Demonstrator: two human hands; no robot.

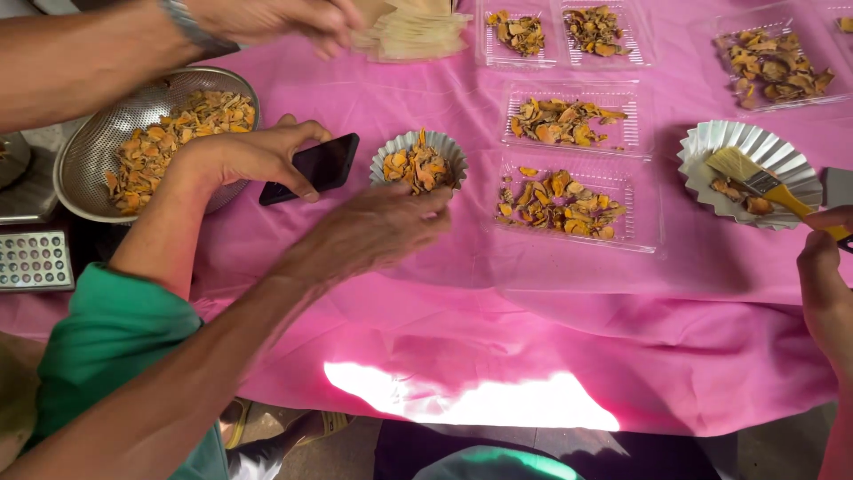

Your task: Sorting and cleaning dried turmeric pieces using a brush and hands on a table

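Forearm outstretched, left hand (373, 233) touches foil cup (391, 148); right hand (823, 271) grips brush (764, 182).

This looks like a small food-packing stall or home workshop. A table under a pink cloth (551, 329) carries clear plastic trays (582, 209) of dried orange slices, a metal colander (98, 147), fluted foil cups (418, 147) and a stack of paper bags (413, 34).

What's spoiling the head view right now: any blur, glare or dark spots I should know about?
Head view: the left hand by the foil cup is smeared by motion; a blown-out sun patch glares on the pink cloth near its front edge; the clear trays and the brush are sharp and evenly lit.
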